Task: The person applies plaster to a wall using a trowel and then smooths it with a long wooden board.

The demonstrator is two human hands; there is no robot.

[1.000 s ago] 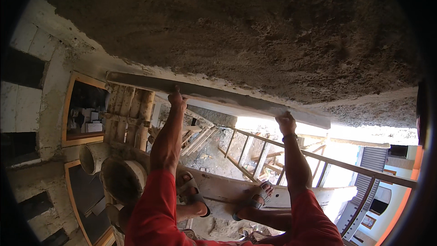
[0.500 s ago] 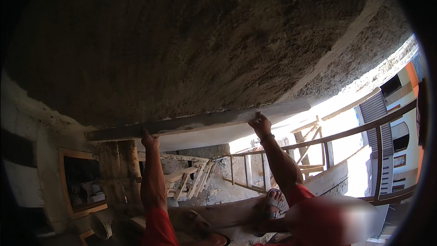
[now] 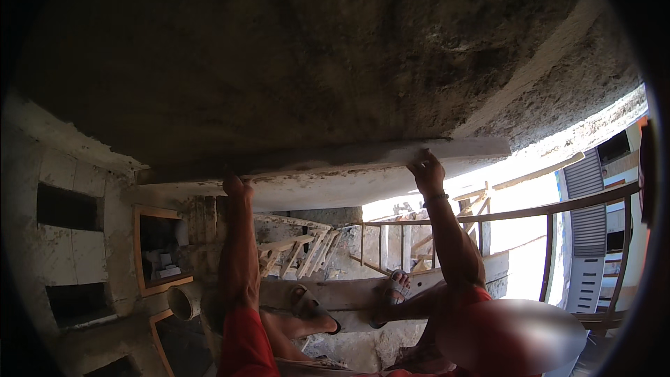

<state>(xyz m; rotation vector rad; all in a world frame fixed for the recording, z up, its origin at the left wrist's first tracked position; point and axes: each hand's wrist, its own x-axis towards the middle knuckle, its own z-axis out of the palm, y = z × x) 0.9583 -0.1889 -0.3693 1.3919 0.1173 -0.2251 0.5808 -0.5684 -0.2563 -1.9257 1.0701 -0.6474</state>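
A long, pale grey straightedge board runs across the picture, its upper side against the rough, dark plaster surface overhead. My left hand is closed on the board's lower edge toward its left part. Farther right, my right hand grips the same edge, fingers bent over it, with a dark band at the wrist. Both arms are raised and stretched out. Where the board meets the plaster on the left is in deep shadow.
My sandalled feet stand on a wooden plank. A railing curves along the right. Below are a wooden frame with slats, a round bucket-like container and a wood-framed opening. A pale wall rises on the left.
Both hands and the board have shifted to the right in the picture, with the board's right end slightly higher. The view has moved too, showing more of my legs.
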